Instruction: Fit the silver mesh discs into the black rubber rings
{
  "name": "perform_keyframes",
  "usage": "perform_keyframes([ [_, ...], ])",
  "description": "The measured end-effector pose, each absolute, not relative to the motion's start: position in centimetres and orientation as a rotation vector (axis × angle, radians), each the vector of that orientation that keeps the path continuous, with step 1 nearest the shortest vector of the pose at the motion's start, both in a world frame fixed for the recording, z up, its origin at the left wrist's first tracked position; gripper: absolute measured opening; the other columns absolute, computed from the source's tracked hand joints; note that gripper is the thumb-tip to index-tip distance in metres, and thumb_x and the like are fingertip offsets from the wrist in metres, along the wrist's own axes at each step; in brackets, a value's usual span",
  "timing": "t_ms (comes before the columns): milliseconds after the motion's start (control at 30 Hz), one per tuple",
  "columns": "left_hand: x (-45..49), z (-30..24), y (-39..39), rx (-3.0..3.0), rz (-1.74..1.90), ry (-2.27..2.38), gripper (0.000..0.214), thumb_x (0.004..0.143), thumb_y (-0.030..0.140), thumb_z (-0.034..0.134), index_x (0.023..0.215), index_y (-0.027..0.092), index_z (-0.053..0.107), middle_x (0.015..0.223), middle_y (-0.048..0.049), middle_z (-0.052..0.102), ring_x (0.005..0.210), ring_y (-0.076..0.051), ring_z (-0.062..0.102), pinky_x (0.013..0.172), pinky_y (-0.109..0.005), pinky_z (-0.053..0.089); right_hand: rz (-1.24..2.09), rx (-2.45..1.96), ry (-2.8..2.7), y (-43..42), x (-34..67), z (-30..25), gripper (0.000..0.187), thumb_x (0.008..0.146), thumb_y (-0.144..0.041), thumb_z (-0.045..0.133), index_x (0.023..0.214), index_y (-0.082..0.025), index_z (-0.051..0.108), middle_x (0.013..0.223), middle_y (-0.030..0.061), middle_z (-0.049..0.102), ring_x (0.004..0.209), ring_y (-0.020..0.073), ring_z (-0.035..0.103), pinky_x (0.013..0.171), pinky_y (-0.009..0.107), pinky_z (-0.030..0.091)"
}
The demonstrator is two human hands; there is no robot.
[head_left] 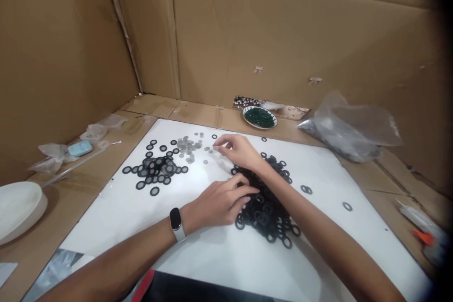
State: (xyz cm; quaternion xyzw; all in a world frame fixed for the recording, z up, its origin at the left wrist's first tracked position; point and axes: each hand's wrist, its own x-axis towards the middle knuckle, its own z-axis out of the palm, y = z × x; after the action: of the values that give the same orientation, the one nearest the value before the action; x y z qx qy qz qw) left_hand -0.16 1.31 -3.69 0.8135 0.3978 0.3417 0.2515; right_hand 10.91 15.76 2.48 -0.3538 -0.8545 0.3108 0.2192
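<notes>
My right hand (238,151) reaches over the far middle of the white board, with thumb and index finger pinched close beside the small grey discs (189,146). Whatever sits between those fingertips is too small to make out. My left hand (226,198), with a smartwatch on its wrist, touches the near-left side of a big heap of black rings (265,212). Its fingers are spread apart over the rings, and no ring shows clearly held. On the left of the board lies a second pile of black rings with grey discs in their centres (155,167).
Loose rings (347,206) lie right of the heap. Behind the white board (198,255) stands a plate of dark green bits (260,118). A clear plastic bag (354,127) is at the back right, a white bowl (21,212) at the left. Cardboard walls (283,33) enclose the space.
</notes>
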Motion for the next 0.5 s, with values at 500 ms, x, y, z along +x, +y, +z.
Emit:
perform_keyframes([
  [500, -0.5, -2.5, 1.6, 1.028, 1.042, 0.823, 0.049, 0.106, 0.047, 0.077, 0.147, 0.022, 0.074, 0.072, 0.0035, 0.052, 0.056, -0.009, 0.048, 0.048, -0.020, 0.035, 0.688, -0.978, -2.111, 7.6, 23.0, -0.8, 0.013, 0.105, -0.022, 0.069, 0.110, -0.020, 0.081, 0.098, 0.0045, 0.085, 0.071, 0.0152, 0.071, 0.067, 0.029, 0.057],
])
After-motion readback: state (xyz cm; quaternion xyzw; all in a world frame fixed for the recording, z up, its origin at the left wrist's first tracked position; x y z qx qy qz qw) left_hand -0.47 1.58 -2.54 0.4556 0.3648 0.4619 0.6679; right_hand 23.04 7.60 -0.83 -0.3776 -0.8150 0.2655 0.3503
